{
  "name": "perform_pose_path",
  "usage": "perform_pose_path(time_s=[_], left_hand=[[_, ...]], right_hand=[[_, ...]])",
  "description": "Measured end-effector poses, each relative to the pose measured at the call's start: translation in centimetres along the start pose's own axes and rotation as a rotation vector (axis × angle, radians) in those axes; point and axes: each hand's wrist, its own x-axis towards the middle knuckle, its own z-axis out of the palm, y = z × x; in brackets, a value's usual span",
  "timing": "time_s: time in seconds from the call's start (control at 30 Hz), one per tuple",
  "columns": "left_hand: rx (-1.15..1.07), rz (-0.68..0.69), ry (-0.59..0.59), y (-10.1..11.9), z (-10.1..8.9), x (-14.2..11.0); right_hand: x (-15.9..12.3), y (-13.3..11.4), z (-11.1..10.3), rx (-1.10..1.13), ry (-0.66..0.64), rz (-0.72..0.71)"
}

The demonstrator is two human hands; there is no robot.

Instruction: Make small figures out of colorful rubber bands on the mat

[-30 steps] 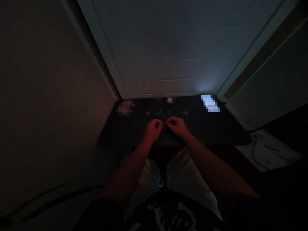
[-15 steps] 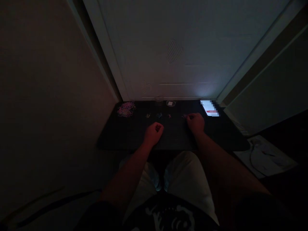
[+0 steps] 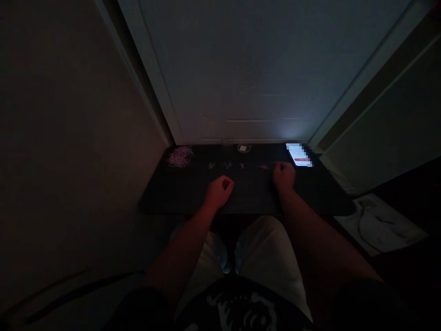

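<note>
In the dim head view my left hand [image 3: 219, 191] rests closed on the dark table, near its front edge. Its fingers are curled, and what they hold, if anything, is hidden. My right hand [image 3: 284, 177] is also closed, just right of a small pinkish-purple cluster of thin bands [image 3: 264, 167]. Nothing can be made out between its fingers. Other little clusters lie in a row further left: a reddish one [image 3: 241, 166], a bluish one [image 3: 228, 165] and a yellowish one [image 3: 211, 165]. They look like small rubber bands.
A large multicoloured heap of bands [image 3: 180, 156] lies at the table's back left. Near the back edge are a round clear item with a white label [image 3: 244, 148] and a faint transparent container [image 3: 227, 142]. A lit phone [image 3: 299, 155] is at back right; a pale door [image 3: 213, 69] stands behind.
My right hand has moved slightly right, away from the pinkish-purple cluster, which now shows more fully. My left hand has stayed in place.
</note>
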Motion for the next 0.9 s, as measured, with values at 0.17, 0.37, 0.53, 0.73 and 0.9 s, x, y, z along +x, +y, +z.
perform_pose_path(time_s=[0.17, 0.37, 0.53, 0.73, 0.9], left_hand=[[0.048, 0.035, -0.018, -0.2, 0.1, -0.2], [0.364, 0.172, 0.025, -2.6, -3.5, -1.0], [0.568, -0.048, 0.169, -7.2, -9.2, -0.5], [0.615, -0.14, 0.226, -10.4, -13.1, 1.1], [0.619, -0.268, 0.356, -11.4, -14.1, 2.9]], right_hand=[[-0.7, -0.6, -1.2, 0.049, -0.105, 0.003], [-4.1, -2.3, -2.6, -0.259, -0.714, -0.321], [-4.7, -2.5, -3.1, -0.231, -0.785, -0.26], [-4.6, -2.1, -3.2, -0.206, -0.749, -0.242], [-4.8, -2.0, -3.2, -0.203, -0.729, -0.217]])
